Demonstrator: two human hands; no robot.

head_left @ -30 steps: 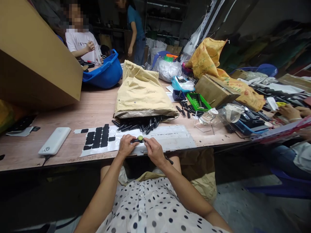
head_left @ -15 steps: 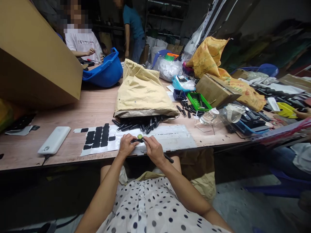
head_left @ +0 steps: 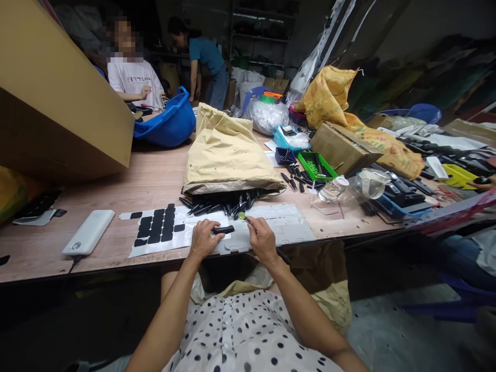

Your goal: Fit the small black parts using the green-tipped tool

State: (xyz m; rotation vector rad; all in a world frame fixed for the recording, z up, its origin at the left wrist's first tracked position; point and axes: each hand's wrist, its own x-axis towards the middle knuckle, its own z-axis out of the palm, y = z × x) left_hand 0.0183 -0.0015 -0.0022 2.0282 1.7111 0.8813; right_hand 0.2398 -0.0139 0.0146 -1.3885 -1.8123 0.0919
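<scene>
My left hand [head_left: 203,238] is closed, pinching one end of a short black pen-like piece [head_left: 223,230] over the sheet. My right hand [head_left: 262,238] is closed on a small thin tool with a round yellow-green head [head_left: 242,216]; its kind is unclear. The tool's head is apart from the black piece, up and to its right. Under both hands lies a grey-white board [head_left: 287,227]. To the left, a white sheet [head_left: 145,252] bears rows of black rounded stickers [head_left: 155,227]. A heap of black pieces [head_left: 209,205] lies just beyond my hands.
A beige sack [head_left: 228,150] stands behind the heap. A white power bank [head_left: 89,232] with a cable lies left. A large cardboard box [head_left: 58,98] and blue basin [head_left: 168,124] are beyond. A green tray [head_left: 318,165] and clear jar [head_left: 333,188] stand right. Two people are across the table.
My hands have moved apart. The round-headed tool has come away from the black piece and shifted right with my right hand; the piece stays in my left hand.
</scene>
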